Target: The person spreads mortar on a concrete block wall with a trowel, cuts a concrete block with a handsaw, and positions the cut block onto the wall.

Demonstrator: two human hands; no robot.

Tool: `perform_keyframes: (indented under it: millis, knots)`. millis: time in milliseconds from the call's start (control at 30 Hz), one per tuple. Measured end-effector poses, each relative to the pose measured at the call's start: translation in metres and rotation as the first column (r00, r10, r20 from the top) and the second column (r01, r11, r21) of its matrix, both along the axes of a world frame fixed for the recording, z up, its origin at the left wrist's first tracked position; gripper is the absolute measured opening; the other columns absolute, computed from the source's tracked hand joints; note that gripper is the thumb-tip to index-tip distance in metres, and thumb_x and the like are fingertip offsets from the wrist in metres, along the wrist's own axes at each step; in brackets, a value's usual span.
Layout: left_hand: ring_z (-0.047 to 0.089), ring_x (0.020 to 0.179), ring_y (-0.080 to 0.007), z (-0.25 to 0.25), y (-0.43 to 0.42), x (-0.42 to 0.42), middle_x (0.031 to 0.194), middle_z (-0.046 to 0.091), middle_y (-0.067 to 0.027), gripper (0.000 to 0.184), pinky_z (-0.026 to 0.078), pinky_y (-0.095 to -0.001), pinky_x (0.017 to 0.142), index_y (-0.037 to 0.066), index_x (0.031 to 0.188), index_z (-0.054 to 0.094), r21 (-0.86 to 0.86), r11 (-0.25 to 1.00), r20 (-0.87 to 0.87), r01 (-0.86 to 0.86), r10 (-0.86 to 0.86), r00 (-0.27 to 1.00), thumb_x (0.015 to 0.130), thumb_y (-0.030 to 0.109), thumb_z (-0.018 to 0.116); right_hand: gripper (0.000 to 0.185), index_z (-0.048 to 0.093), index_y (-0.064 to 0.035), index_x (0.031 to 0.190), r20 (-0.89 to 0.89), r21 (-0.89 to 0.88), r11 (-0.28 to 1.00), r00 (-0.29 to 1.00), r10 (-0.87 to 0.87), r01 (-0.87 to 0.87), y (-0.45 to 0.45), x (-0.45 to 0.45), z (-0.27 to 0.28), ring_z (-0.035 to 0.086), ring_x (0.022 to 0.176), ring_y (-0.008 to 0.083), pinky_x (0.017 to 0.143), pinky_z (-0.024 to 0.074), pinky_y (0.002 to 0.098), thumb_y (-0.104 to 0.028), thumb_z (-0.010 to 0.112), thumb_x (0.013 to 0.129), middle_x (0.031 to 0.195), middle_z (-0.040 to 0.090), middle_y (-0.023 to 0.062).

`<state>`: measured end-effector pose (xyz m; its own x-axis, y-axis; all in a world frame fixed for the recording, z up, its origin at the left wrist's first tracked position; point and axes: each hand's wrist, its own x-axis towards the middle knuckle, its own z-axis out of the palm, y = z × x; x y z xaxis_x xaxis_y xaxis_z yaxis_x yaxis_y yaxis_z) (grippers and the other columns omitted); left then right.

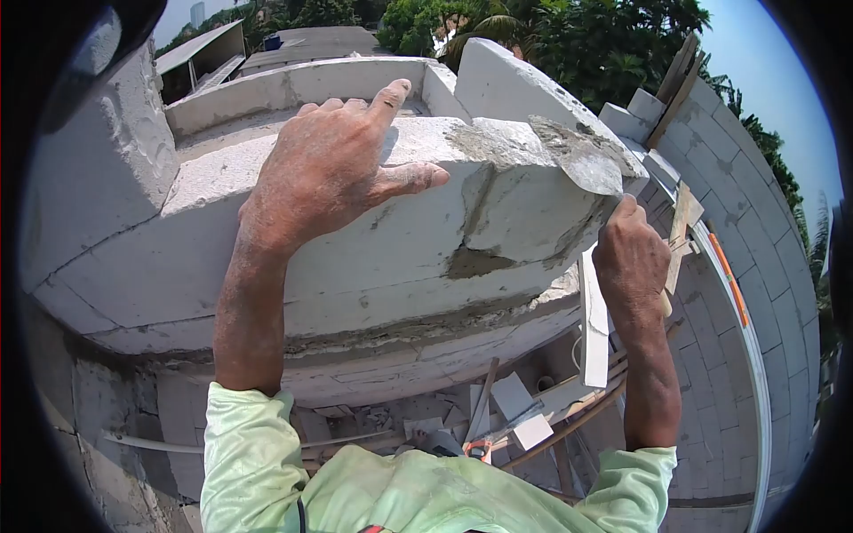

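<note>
Right hand closed on a trowel at the block wall, left hand spread over the top edge

The pale metal trowel with a rounded blade [593, 173] extends up and leftward from the right hand [633, 253], whose fingers are wrapped around its mostly hidden handle. Its blade lies against grey, rough-textured mortar [562, 135] at the top edge of the white masonry wall [373, 240]. The left hand [324, 169] holds nothing visible: it is open, thumb stretched toward the trowel, lying over the wall's top edge. Whether its palm presses on the block cannot be told.

The trowel looks light and stiff, its thin blade probably smooth enough for mortar to slide off. The handle seems the place to hold it, with the fist close behind the blade for control; the blade's rim may be sharp.

Between the hands sits a white, squarish block section [533, 209] bordered by uneven grey joints. It is likely stiff but brittle, its corners apt to chip, so broad palm pressure on its flat faces would suit it better than a pinch at the edges. The mortar is probably soft, heavy for its bulk and gritty, better handled on the blade than with fingers.
</note>
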<state>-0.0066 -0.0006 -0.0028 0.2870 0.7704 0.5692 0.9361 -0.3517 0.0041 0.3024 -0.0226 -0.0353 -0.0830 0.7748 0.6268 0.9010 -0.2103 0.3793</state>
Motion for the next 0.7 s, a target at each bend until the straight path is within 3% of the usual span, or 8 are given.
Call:
perform_keyframes:
  millis: [67,200,367,433,700]
  knots:
    - [0.064,0.08,-0.0307,-0.001,0.001,0.0,0.083,0.063,-0.0224,0.104,0.052,-0.0454,0.076,0.003,0.14,0.045,0.015,1.0,-0.002,0.0,0.0,1.0,0.071,0.08,0.056,0.013,0.056,0.0012,0.094,0.13,0.033,0.999,0.992,-0.004,-0.001,-0.002,-0.013,-0.003,0.069,0.065,0.0176,0.055,0.0553,0.0297,-0.006,0.059,0.084,0.073,0.061,0.0067]
    - [0.064,0.078,-0.0309,-0.004,0.004,-0.001,0.08,0.062,-0.0216,0.104,0.052,-0.0451,0.074,0.002,0.14,0.044,0.063,0.996,0.004,0.056,-0.057,0.998,0.072,0.08,0.057,0.019,0.057,0.0034,0.099,0.204,0.062,0.998,0.978,-0.033,0.02,-0.01,-0.018,0.001,0.068,0.064,0.0152,0.055,0.0544,0.0269,-0.008,0.062,0.084,0.074,0.061,0.0059]
    - [0.064,0.078,-0.0299,0.003,-0.001,0.002,0.079,0.062,-0.0219,0.106,0.052,-0.0462,0.074,0.002,0.141,0.043,0.001,1.0,-0.02,0.004,-0.004,1.0,0.071,0.081,0.056,0.021,0.057,0.0055,0.1,0.159,0.023,0.999,0.987,-0.03,0.027,-0.018,-0.025,0.004,0.069,0.065,0.0162,0.055,0.0554,0.027,-0.007,0.062,0.084,0.074,0.061,0.0069]
    - [0.064,0.077,-0.0294,0.0,0.002,0.001,0.078,0.062,-0.0211,0.106,0.052,-0.046,0.073,0.002,0.141,0.042,0.03,1.0,-0.023,0.007,-0.006,1.0,0.071,0.08,0.057,0.021,0.056,0.0059,0.1,0.029,-0.088,0.996,0.999,-0.015,0.018,-0.016,-0.028,0.007,0.069,0.065,0.0177,0.054,0.0563,0.0277,-0.007,0.063,0.084,0.075,0.062,0.009]
    - [0.065,0.076,-0.0276,0.006,-0.002,0.0,0.077,0.062,-0.0202,0.11,0.053,-0.0447,0.072,-0.001,0.142,0.04,-0.045,0.999,-0.024,0.0,-0.001,1.0,0.07,0.079,0.06,0.018,0.055,0.0062,0.098,0.059,-0.017,0.997,0.995,0.076,-0.075,-0.025,-0.049,-0.001,0.07,0.068,0.019,0.055,0.0572,0.0307,-0.004,0.061,0.085,0.079,0.063,0.0118]
